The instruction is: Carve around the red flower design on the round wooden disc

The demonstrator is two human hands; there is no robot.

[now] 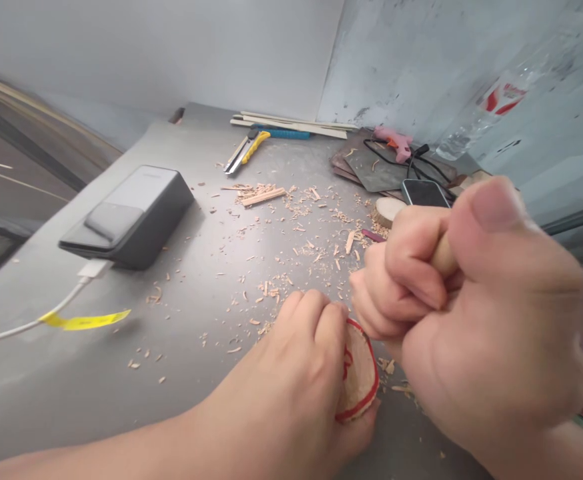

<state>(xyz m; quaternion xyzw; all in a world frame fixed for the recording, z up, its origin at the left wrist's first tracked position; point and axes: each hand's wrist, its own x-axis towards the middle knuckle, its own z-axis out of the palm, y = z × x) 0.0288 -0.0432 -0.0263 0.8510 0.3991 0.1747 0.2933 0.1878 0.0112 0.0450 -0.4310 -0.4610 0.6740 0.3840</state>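
A round wood slice [359, 380] with a red painted rim and a red mark on its face is held on the table by my left hand [306, 367]. The left fingers wrap over its far left side and the thumb presses its near edge. Just right of the slice and above it, my right hand [461, 300] is closed in a fist, thumb on top. A bit of a pale, wood-coloured handle [444, 259] shows between its fingers; the rest of that tool is hidden by the hand.
Wood shavings [264, 195] litter the grey table [211, 267]. A black power bank [131, 213] with a white cable lies left. Farther back are a yellow cutter [255, 147], wood strips [296, 125], a pink glue gun [396, 143], another wood slice [387, 211] and a plastic bottle [486, 110].
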